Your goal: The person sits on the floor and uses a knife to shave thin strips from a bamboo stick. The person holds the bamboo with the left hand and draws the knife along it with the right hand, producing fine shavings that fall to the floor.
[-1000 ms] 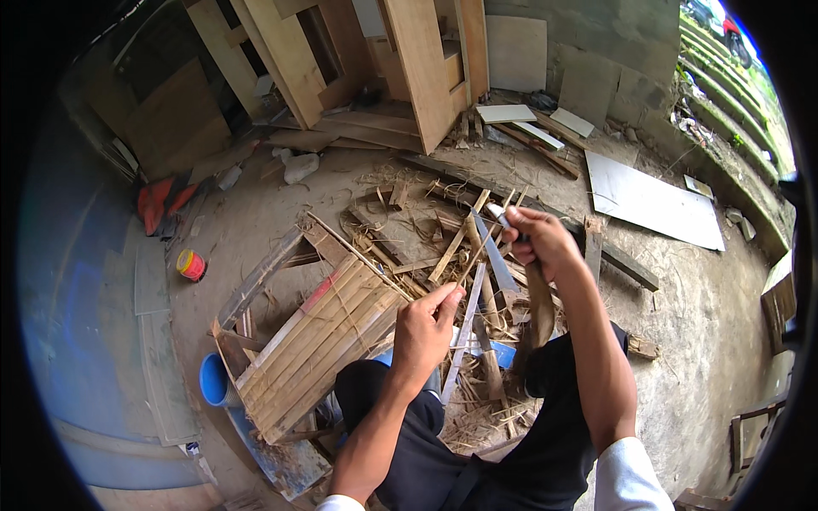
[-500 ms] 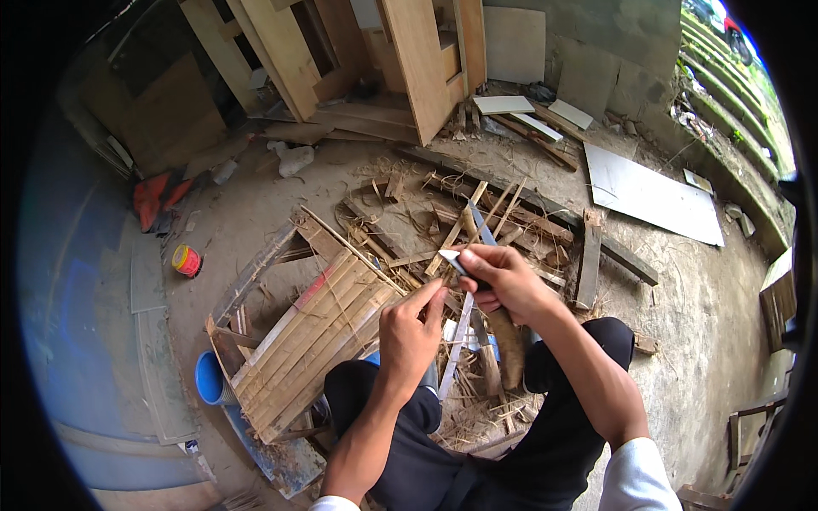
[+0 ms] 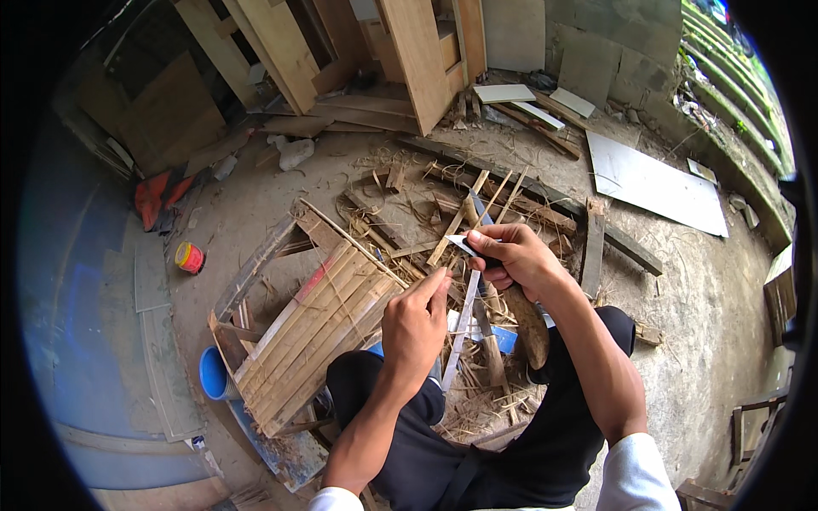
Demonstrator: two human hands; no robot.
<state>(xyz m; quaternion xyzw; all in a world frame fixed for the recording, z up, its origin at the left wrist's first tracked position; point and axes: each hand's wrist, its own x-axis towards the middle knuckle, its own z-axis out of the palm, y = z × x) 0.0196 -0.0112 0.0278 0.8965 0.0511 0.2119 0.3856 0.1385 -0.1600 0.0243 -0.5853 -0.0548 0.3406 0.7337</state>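
My right hand [image 3: 515, 259] is closed around a small knife [image 3: 461, 244], its pale pointed blade sticking out to the left. Below that hand a thick, curved brown wooden piece [image 3: 532, 330] slants toward my right knee; whether it joins the knife is hidden. Just left of the blade, my left hand [image 3: 415, 328] has its thumb and forefinger pressed together. Anything in this pinch is too thin to make out against the strips behind. A long pale strip [image 3: 461, 330] stands between my legs, and thin wooden strips [image 3: 460, 226] lie beyond my hands.
A slatted wooden frame [image 3: 319, 319] leans at my left beside a blue bucket [image 3: 215, 373]. Dark timber beams [image 3: 596, 234] and shavings cover the ground ahead. Farther off are a red-yellow tub [image 3: 189, 257], a white panel [image 3: 656, 183] and an upright wooden cabinet [image 3: 417, 64].
The knife and my right hand have shifted slightly right and up. The curved brown piece has swung right toward my knee. My left hand has risen slightly, still pinched.
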